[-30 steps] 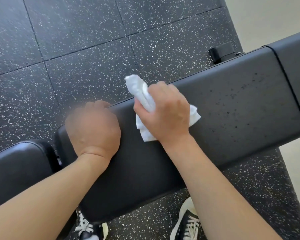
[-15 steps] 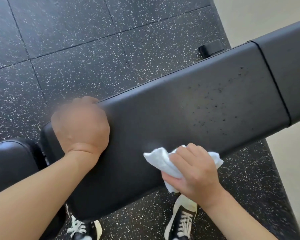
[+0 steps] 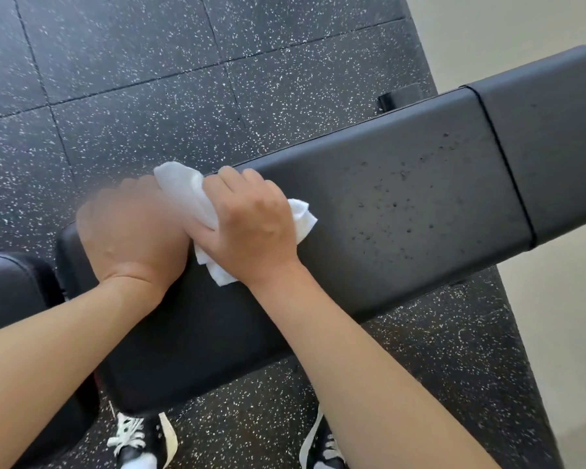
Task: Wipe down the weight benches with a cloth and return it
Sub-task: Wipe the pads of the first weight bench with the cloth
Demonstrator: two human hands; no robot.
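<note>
Head view. The right hand [image 3: 254,225], fingers [image 3: 230,179] curled and pinching a bunched white cloth [image 3: 190,194], presses it flat against the black bench pad [image 3: 369,238] near the pad's far edge, presumably to scrub. Just beside it, the left hand [image 3: 129,231] rests on the pad, apparently bracing; its fingers are blurred and cannot be told. Dark specks [image 3: 403,198] mark the pad beyond the cloth. No writing is legible.

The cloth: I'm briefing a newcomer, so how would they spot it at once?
Find the long black bench pad crossing the speckled floor. Near its left end, the right hand presses a crumpled cloth beside the left hand. It is the only white thing on the pad.
</note>
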